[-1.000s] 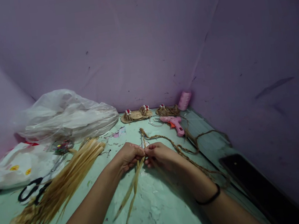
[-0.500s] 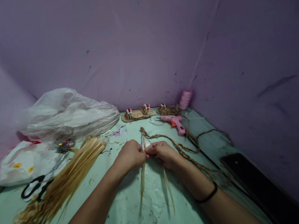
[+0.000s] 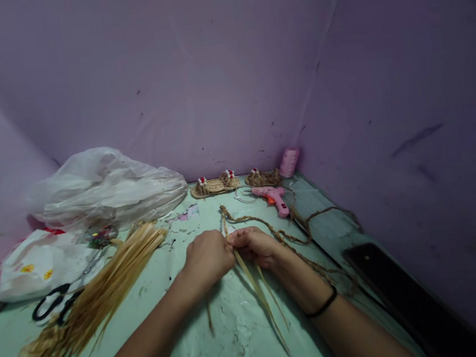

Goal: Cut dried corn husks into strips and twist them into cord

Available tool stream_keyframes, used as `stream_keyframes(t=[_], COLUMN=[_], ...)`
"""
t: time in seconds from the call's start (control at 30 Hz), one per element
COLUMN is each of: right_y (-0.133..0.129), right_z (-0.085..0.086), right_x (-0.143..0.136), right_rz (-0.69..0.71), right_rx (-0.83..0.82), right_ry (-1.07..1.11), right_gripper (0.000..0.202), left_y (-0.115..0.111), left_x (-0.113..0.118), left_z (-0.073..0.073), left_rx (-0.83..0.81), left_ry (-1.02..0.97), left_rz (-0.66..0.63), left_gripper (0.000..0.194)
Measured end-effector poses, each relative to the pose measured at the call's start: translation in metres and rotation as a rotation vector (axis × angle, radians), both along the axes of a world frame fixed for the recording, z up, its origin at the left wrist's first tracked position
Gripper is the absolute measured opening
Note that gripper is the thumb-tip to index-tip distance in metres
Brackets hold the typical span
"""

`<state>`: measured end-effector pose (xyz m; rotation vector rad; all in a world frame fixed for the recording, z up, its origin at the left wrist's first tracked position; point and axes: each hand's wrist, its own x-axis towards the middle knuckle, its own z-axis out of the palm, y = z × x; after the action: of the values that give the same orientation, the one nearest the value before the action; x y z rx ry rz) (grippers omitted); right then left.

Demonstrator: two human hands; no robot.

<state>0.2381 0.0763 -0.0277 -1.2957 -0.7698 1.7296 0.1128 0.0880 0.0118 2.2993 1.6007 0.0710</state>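
Note:
My left hand (image 3: 210, 254) and my right hand (image 3: 254, 246) meet over the middle of the table, both closed on dried straw-like fibre strands. Between them, the short braid (image 3: 225, 220) runs away from me to a knotted end. Two loose pale strands (image 3: 258, 291) hang toward me below my right hand, and a thinner one (image 3: 209, 315) trails under my left. From the knotted end a long braided cord (image 3: 271, 228) curves off to the right, past my right wrist. The exact grip of my fingertips is partly hidden.
A bundle of dried fibre (image 3: 111, 285) and black-handled scissors (image 3: 54, 305) lie left, near plastic bags (image 3: 110, 187). At the back are woven slippers (image 3: 215, 186), a pink glue gun (image 3: 272, 196) and a pink thread spool (image 3: 289, 162). A dark phone-like object (image 3: 394, 280) lies right.
The loose strands have shifted: a wider one now hangs to the right below my hands, and a thin one shows under my left hand. My left hand has turned slightly. The view has moved slightly.

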Motion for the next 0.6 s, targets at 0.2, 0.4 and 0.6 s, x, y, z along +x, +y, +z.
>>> stream_keyframes(t=[0.2,0.4,0.6], right_y=[-0.001,0.002,0.008], right_z=[0.002,-0.008,-0.022], right_x=[0.002,0.000,-0.002], right_rz=[0.030,0.010,0.005], right_rx=[0.039,0.118,0.199], right_ry=[0.011,-0.054,-0.145], right_gripper=[0.004,0.004,0.012], left_y=[0.020,0.027,0.027], left_x=[-0.001,-0.003,-0.002], left_z=[-0.009,-0.019,-0.020], left_rx=[-0.445,-0.664,-0.629], left_ry=[-0.566,-0.648,-0.577], left_rz=[0.300,0.276,0.246], left_gripper=[0.020,0.015,0.017])
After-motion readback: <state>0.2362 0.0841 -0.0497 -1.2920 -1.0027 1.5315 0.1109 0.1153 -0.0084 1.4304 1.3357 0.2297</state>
